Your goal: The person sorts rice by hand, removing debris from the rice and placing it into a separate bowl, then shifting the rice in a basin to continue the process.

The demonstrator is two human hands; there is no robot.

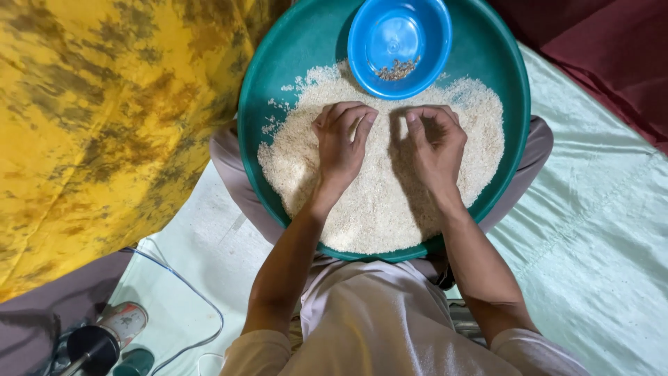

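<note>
Both grips curl loosely on rice (376,202); tray rim (252,104) well clear.

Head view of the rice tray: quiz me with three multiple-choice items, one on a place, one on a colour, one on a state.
1. Where does the small blue bowl sit?
A. On the far part of the green tray, at the edge of the rice
B. On the yellow cloth
C. On the floor by the cable

2. What colour is the patterned cloth at the left?
A. Red
B. Yellow with dark blotches
C. Plain white

3. How are the two hands placed?
A. Both lifted clear of the tray
B. Left hand and right hand both resting on the rice, fingers curled
C. One holds the bowl

Answers: 1 A, the bowl lies inside the tray's rim; 2 B, yellow with brownish marks; 3 B, both hands lie on the grains, side by side.
</note>
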